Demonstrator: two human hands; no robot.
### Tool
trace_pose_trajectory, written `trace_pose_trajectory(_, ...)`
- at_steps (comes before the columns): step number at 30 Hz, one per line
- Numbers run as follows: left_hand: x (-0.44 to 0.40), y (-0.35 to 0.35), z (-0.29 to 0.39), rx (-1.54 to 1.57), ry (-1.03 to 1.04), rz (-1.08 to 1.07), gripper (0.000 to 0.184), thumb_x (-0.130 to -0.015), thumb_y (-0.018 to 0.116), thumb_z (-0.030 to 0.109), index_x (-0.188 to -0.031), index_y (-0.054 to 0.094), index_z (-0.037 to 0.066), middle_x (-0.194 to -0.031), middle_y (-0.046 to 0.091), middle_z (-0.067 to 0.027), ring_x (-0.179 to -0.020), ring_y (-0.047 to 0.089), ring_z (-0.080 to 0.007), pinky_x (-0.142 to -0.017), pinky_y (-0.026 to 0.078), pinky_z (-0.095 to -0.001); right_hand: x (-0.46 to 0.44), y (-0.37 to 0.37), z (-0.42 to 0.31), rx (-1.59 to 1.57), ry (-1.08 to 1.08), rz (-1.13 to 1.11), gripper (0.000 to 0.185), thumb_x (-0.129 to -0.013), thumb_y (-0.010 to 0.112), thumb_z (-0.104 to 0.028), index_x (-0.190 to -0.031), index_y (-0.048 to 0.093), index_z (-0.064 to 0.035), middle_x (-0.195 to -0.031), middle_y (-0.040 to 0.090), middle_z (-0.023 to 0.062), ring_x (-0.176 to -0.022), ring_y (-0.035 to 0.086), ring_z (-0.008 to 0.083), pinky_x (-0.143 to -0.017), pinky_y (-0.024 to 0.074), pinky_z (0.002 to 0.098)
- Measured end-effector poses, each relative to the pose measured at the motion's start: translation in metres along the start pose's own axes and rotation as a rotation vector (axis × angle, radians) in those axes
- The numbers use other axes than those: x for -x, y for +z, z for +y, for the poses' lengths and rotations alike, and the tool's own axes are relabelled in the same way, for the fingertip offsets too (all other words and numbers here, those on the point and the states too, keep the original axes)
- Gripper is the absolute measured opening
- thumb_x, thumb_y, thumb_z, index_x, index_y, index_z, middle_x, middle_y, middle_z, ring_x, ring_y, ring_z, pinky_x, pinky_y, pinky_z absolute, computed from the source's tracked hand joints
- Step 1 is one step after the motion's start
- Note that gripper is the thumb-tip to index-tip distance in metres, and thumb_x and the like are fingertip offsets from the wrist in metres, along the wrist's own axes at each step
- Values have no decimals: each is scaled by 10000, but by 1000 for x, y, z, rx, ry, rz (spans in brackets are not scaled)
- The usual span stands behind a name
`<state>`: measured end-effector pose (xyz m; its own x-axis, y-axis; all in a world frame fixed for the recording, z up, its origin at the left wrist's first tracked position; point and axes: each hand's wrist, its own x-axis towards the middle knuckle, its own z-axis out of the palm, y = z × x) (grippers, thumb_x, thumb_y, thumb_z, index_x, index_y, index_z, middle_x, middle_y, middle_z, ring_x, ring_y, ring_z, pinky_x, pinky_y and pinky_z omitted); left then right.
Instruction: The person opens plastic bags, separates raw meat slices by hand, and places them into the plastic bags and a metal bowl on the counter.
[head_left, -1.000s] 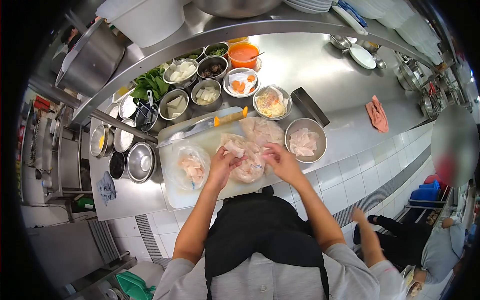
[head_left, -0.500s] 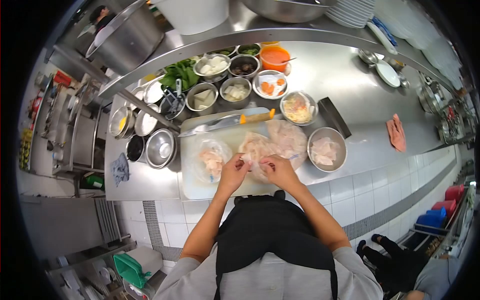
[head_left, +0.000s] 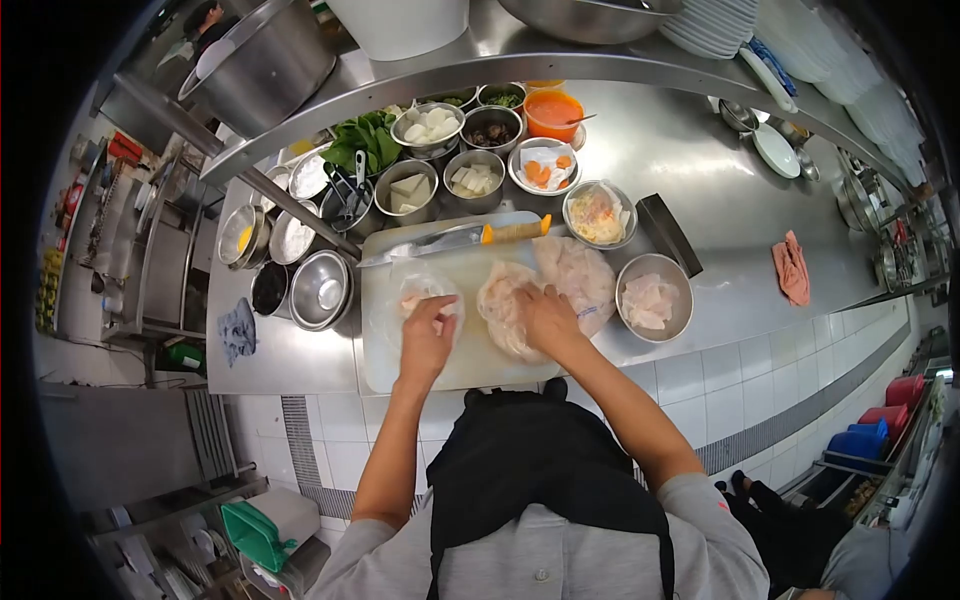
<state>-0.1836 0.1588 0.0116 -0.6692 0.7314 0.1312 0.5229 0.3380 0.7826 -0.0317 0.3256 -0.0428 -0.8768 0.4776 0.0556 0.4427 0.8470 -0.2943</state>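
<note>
My left hand is over the left clear plastic bag, its fingers curled and pinched together. Pale pink raw meat slices show beside the fingertips; what the fingers hold is hidden. My right hand grips the top of the middle plastic bag of pale meat, fingers bent into its folds. Right behind it lies another filled plastic bag. All three bags rest on a white cutting board. A yellow-handled knife lies along the board's far edge.
Right of the board stand a steel bowl of pale meat slices and a bowl of shredded food. Several steel containers line the back, near an orange tub. A steel shelf overhangs the table. A pink cloth lies at right.
My hands were together at the middle bag and have parted. The left moved left to the left bag; the right stayed at the middle bag, shifting slightly up it.
</note>
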Motion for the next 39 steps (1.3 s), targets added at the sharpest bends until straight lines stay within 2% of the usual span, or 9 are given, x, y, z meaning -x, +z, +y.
trace_pose_trajectory(8, -4, 58, 14, 92, 32, -272, 345, -794, 694, 41, -1139, 669, 30, -1068, 662, -183, -818, 660, -300, -765, 529, -386, -20, 4, 19, 86, 79, -121, 346, -803, 645, -139, -1145, 638, -86, -1107, 665, 74, -989, 611, 329, -813, 513, 440)
trace_pose_trajectory(14, -15, 84, -1, -50, 123, -295, 421, -760, 719, 102, -1165, 637, 17, -1010, 654, -215, -925, 645, -388, -815, 516, -446, -14, -12, 34, -595, 209, -95, 303, -843, 576, -102, -1125, 678, -58, -966, 711, 126, -851, 649, 245, -745, 515, 374)
trace_pose_trajectory(16, -17, 86, 6, -105, 117, -288, 449, -758, 725, 114, -1185, 619, 25, -1021, 647, -218, -940, 641, -389, -820, 515, -447, -9, -25, 33, -1119, 352, -185, 326, -880, 539, -68, -1185, 646, -32, -986, 709, 78, -804, 621, 151, -700, 503, 305)
trace_pose_trajectory(19, -20, 90, 8, -170, 81, -299, 504, -753, 738, 142, -1223, 586, 41, -1064, 631, -212, -961, 634, -384, -829, 513, -444, 0, -38, 36, -1385, 356, -230, 293, -909, 516, -53, -1175, 630, -6, -976, 691, 20, -782, 585, 86, -672, 486, 249)
trace_pose_trajectory(24, -25, 90, 15, 55, -158, -343, 512, -773, 743, 151, -1249, 575, 66, -1079, 629, -185, -943, 633, -361, -828, 513, -436, 4, -43, 35, -1355, 394, -244, 275, -911, 516, -13, -1171, 604, 6, -983, 679, 45, -786, 599, 90, -683, 490, 239)
trace_pose_trajectory(27, -15, 74, 27, 121, 237, -118, 469, -807, 724, 117, -1251, 581, 64, -1013, 663, -164, -911, 649, -317, -813, 517, -400, 4, -49, 23, -1247, 324, -290, 286, -918, 538, -16, -1200, 585, -6, -976, 677, 54, -794, 603, 94, -704, 495, 242)
trace_pose_trajectory(29, -13, 62, 30, 348, 77, -332, 365, -849, 664, 38, -1210, 609, 36, -957, 688, -171, -831, 674, -246, -760, 529, -339, 1, -55, 11, -1190, 247, -318, 300, -925, 549, -29, -1224, 575, -16, -971, 678, 49, -798, 606, 93, -716, 498, 244)
trace_pose_trajectory(35, -11, 18, 4, 335, -221, -161, 328, -836, 688, 58, -1153, 638, -11, -959, 699, -171, -841, 684, -249, -746, 524, -307, -11, -52, 2, -1313, 286, -154, 340, -909, 563, -12, -1249, 560, -7, -987, 686, 117, -810, 658, 159, -715, 535, 270)
trace_pose_trajectory(39, -8, -22, -9, 43, -74, 77, 347, -814, 700, 37, -1155, 644, -2, -1069, 665, -188, -903, 663, -291, -773, 536, -338, -15, 0, 15, -554, 200, -52, 416, -856, 659, -124, -1260, 570, -83, -1084, 651, 118, -951, 644, 216, -799, 531, 354)
